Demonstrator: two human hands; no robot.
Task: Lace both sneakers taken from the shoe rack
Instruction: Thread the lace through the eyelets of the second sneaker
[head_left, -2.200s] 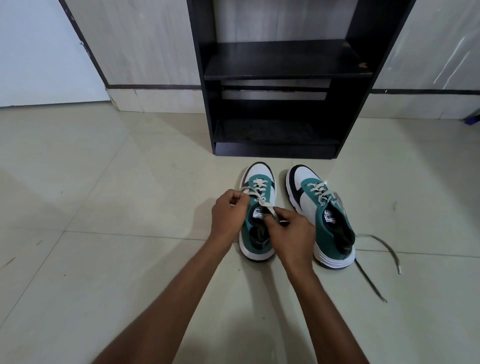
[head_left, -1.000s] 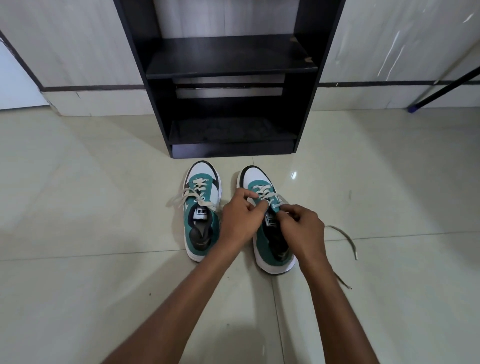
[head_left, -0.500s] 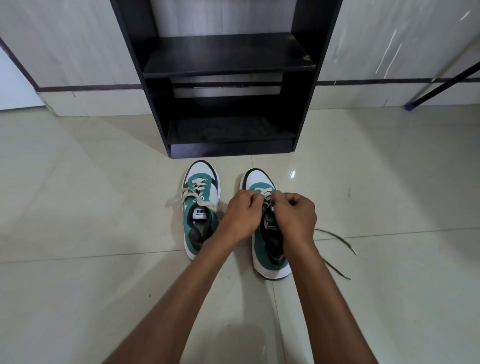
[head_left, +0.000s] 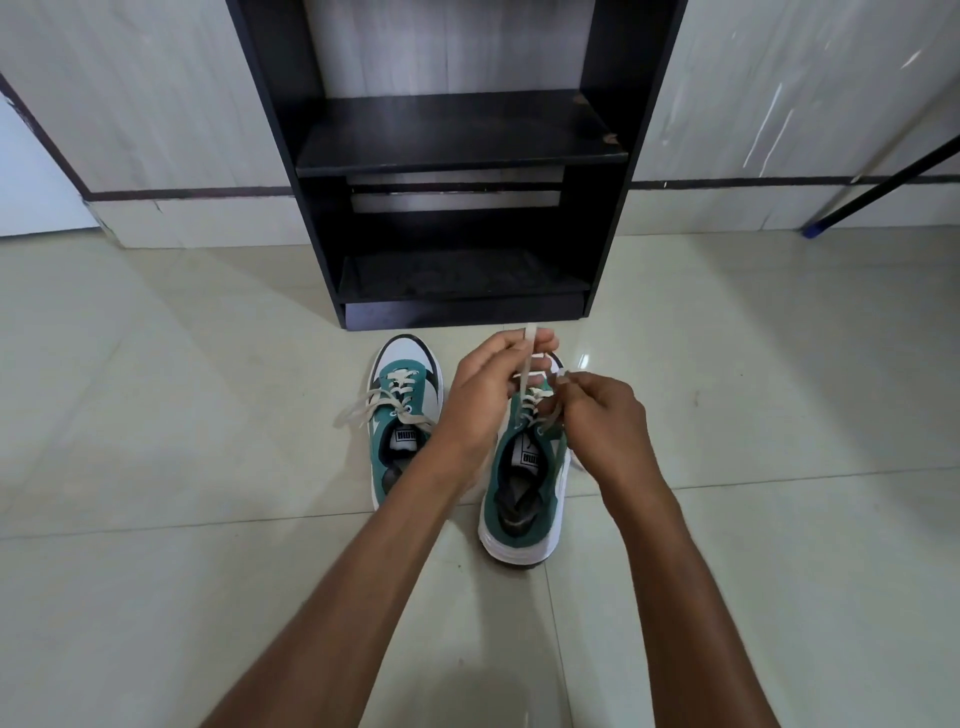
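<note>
Two green-and-white sneakers stand side by side on the tiled floor before a black shoe rack (head_left: 457, 150). The left sneaker (head_left: 402, 415) has its white lace threaded, with loose ends lying to its left. Over the right sneaker (head_left: 524, 483), my left hand (head_left: 488, 395) pinches one end of the white lace (head_left: 527, 374) and holds it up and taut. My right hand (head_left: 602, 421) pinches the other end just right of the eyelets. The right sneaker's toe is hidden behind my hands.
The rack's shelves hold nothing that I can see. A dark pole with a blue tip (head_left: 878, 187) slants against the wall at the right. Pale floor tiles (head_left: 182, 415) spread out on both sides of the shoes.
My hands left the left sneaker for the right one. The loose lace that trailed on the floor to the right has been pulled up, and my left hand has risen with its end.
</note>
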